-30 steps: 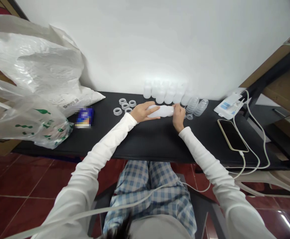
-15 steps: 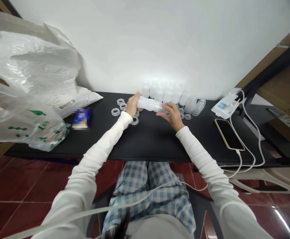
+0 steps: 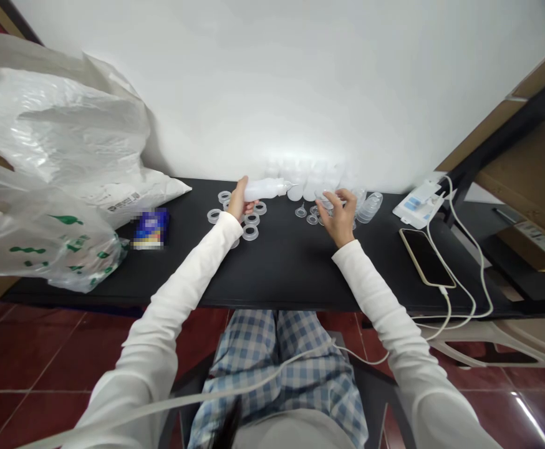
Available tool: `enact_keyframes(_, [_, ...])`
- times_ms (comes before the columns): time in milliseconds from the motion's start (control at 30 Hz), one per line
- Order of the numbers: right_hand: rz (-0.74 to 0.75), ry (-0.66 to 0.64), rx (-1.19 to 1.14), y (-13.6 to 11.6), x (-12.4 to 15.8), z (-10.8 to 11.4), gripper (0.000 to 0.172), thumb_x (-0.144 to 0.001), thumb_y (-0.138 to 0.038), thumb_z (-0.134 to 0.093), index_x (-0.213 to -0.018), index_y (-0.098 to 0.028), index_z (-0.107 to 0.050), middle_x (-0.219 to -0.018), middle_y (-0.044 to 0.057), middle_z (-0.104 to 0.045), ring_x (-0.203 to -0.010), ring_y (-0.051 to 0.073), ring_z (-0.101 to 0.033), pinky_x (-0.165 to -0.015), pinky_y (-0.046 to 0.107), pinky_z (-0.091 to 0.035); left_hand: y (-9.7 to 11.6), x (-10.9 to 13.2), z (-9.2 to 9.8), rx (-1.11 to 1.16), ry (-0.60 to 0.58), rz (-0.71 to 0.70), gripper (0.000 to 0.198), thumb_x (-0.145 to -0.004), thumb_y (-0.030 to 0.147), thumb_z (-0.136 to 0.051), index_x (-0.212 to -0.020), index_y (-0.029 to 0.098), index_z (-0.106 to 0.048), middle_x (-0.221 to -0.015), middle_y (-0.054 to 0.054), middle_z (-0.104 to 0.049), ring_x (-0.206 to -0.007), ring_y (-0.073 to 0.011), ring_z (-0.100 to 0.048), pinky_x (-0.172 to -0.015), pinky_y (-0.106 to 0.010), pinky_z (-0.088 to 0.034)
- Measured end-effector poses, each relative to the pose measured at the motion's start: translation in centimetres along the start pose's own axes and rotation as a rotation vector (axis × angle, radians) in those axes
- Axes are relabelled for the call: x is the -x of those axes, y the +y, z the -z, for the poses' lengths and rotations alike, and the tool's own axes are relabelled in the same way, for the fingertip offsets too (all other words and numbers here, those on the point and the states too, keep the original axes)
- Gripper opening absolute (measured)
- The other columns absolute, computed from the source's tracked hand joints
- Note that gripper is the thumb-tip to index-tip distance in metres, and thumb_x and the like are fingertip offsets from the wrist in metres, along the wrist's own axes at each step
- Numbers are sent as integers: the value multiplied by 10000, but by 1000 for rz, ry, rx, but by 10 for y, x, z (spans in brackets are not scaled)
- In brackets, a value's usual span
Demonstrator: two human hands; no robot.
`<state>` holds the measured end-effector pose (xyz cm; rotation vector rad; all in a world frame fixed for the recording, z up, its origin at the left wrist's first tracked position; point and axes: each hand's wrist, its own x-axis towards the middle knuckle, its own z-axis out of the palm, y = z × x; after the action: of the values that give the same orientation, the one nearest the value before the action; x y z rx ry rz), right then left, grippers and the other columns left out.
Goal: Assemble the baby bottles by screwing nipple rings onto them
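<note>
My left hand [image 3: 238,201] is closed round a white plastic squeeze bottle [image 3: 265,189], tilted nearly level, its thin nozzle pointing right. A clear plastic cap [image 3: 322,194] appears to be between the fingers of my right hand [image 3: 340,218], apart from the bottle; the fingers partly hide it. Below my left hand lie several whitish screw rings [image 3: 250,232]. Small clear nozzle pieces [image 3: 301,212] lie left of and beneath my right hand. More clear caps [image 3: 370,207] lie just to its right. Behind the hands, several white bottles [image 3: 310,181] stand along the wall.
On the black table [image 3: 282,268], a blue box [image 3: 151,228] lies at the left beside large plastic bags [image 3: 67,137]. A phone [image 3: 426,257] on a white cable and a white power strip [image 3: 417,204] lie at the right.
My right hand has moved right, away from the bottle, with what looks like the clear cap. The bottle's nozzle now shows. My left hand still holds the bottle.
</note>
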<state>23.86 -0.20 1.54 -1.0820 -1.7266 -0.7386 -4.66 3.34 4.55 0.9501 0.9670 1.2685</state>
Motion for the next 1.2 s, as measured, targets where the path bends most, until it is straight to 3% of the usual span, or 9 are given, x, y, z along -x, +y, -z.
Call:
enact_keyframes(100, [-136, -83, -40, -4, -3, 3, 405, -962, -472, -581, -1269, -208, -598, -1115, 122, -531, -1026, 248, -564, -939, 472, -521, -1, 2, -4, 94, -60, 34, 495, -823, 649, -585, -941, 168, -593, -572, 2, -538, -400, -67, -379, -375, -204, -240])
enact_keyframes(200, [-216, -93, -81, 0, -6, 7, 514, -990, -519, -489, -1378, -182, -516, -1127, 141, -547, -1080, 282, -556, -989, 534, -481, -1, 2, -5, 188, -70, 44, 416, -808, 529, -594, -988, 155, -590, -666, -28, -625, -458, -82, -482, -428, -209, -373])
enact_keyframes(367, [-348, 41, -40, 30, -12, 15, 602, -996, -534, -440, -1466, -161, -388, -1234, 182, -525, -1162, 307, -534, -1000, 573, -464, -3, 5, -6, 209, -119, 3, 394, -692, 316, -691, -1031, 156, -573, -939, -65, -700, -788, -175, -727, -644, -241, -536])
enact_keyframes(567, [-557, 197, 174, 64, -14, 37, 542, -972, -576, -459, -1329, -167, -468, -1206, 173, -514, -1203, 338, -500, -1021, 625, -416, -8, 12, -9, 151, -193, -12, 494, -626, 228, -727, -1072, 206, -518, -1045, -42, -673, -1016, -263, -738, -774, -314, -560])
enact_keyframes(667, [-648, 126, 211, 78, -12, 46, 528, -962, -537, -481, -1324, -153, -477, -1196, 172, -534, -1169, 332, -498, -1060, 621, -380, -9, 13, -10, 165, -173, -14, 543, -591, 181, -731, -1073, 221, -484, -1060, -28, -668, -1043, -270, -732, -797, -333, -560])
enact_keyframes(833, [-738, -117, 172, 95, -1, 42, 434, -912, -437, -498, -1265, -186, -502, -1173, 145, -541, -1147, 320, -488, -1035, 610, -379, -8, 15, -9, 140, -186, -17, 525, -611, 197, -737, -1062, 219, -469, -1130, -55, -677, -1056, -266, -723, -801, -345, -548])
enact_keyframes(1000, [-845, -272, 247, 90, 2, 35, 476, -830, -364, -533, -1276, -202, -495, -1173, 133, -528, -1166, 345, -468, -1019, 634, -357, -11, 11, -8, 92, -198, -38, 562, -599, 242, -752, -1072, 235, -448, -1141, -52, -671, -1016, -244, -711, -804, -341, -513])
enact_keyframes(1100, [-866, -163, 250, 80, -3, 36, 490, -838, -318, -502, -1310, -191, -473, -1244, 152, -492, -1195, 348, -461, -1030, 626, -346, -18, 4, -6, -12, -164, -93, 647, -577, 267, -761, -1127, 257, -421, -1107, -29, -646, -1019, -234, -677, -860, -365, -495])
enact_keyframes(1200, [-760, 22, 202, 65, -9, 37, 460, -913, -304, -414, -1360, -202, -452, -1275, 152, -482, -1206, 327, -469, -1036, 601, -356, -24, 2, -6, -199, -151, -251, 690, -588, 311, -784, -1176, 267, -427, -1114, -31, -616, -1086, -245, -618, -955, -394, -472])
